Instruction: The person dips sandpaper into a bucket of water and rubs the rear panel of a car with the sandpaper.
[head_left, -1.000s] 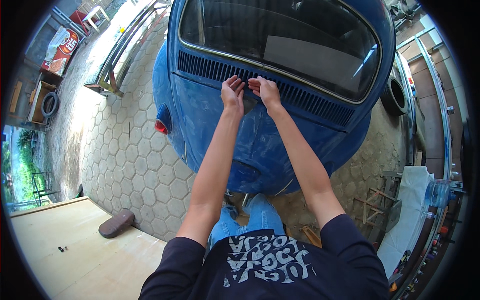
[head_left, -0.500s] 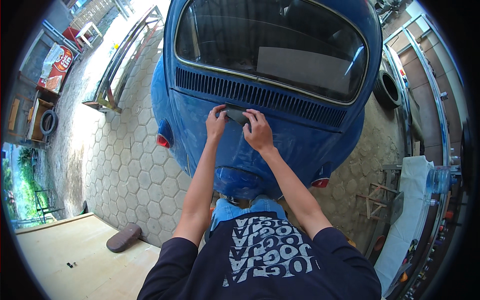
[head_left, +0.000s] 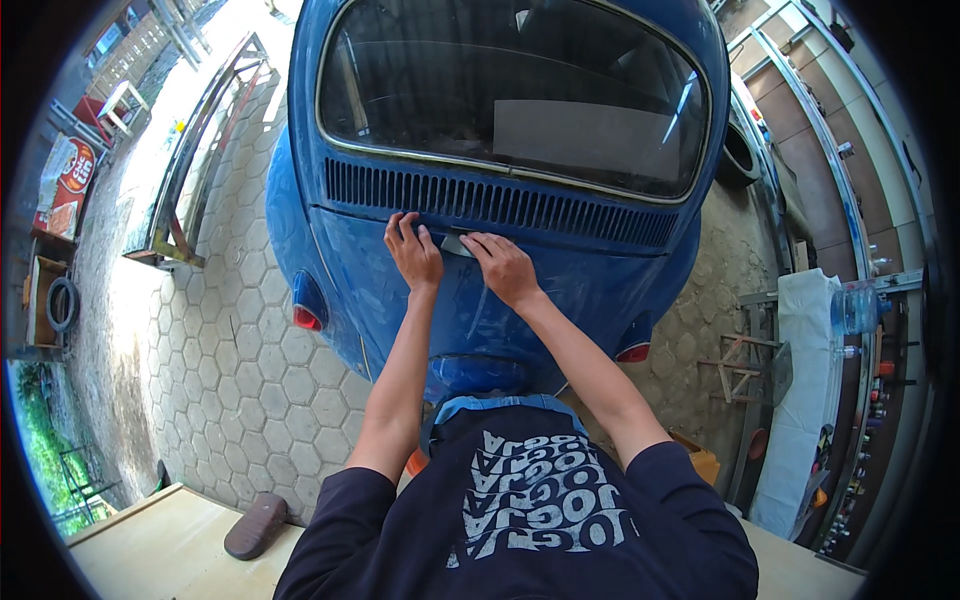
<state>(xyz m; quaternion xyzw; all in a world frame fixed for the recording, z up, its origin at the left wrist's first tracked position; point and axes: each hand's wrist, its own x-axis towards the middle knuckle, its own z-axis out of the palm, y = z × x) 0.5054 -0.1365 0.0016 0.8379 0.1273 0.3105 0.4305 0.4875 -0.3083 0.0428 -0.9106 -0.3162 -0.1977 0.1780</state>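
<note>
Before me is the rear of a blue rounded car [head_left: 385,300], its paint dull and smudged. Just under the slatted vent, my right hand [head_left: 505,268] pinches a small grey sheet [head_left: 456,246] that resembles sandpaper, held against the top of the engine lid. Its fingers hide much of the sheet. To the left of it, my left hand [head_left: 415,255] is open, fingers apart and resting on the lid near its upper seam. A gap separates that hand from the sheet.
Hexagonal paving [head_left: 240,350] surrounds the car. Behind me on the left, a pale wooden board [head_left: 170,540] carries a brown padded block [head_left: 256,525]. A metal frame [head_left: 190,170] stands left. On the right are a tyre [head_left: 738,158] and a bench with a white cover [head_left: 800,400].
Both hands held the dark sheet between them; my left hand has let go and spread on the lid. My right hand keeps the sheet, now lying flatter. The view has shifted slightly.
</note>
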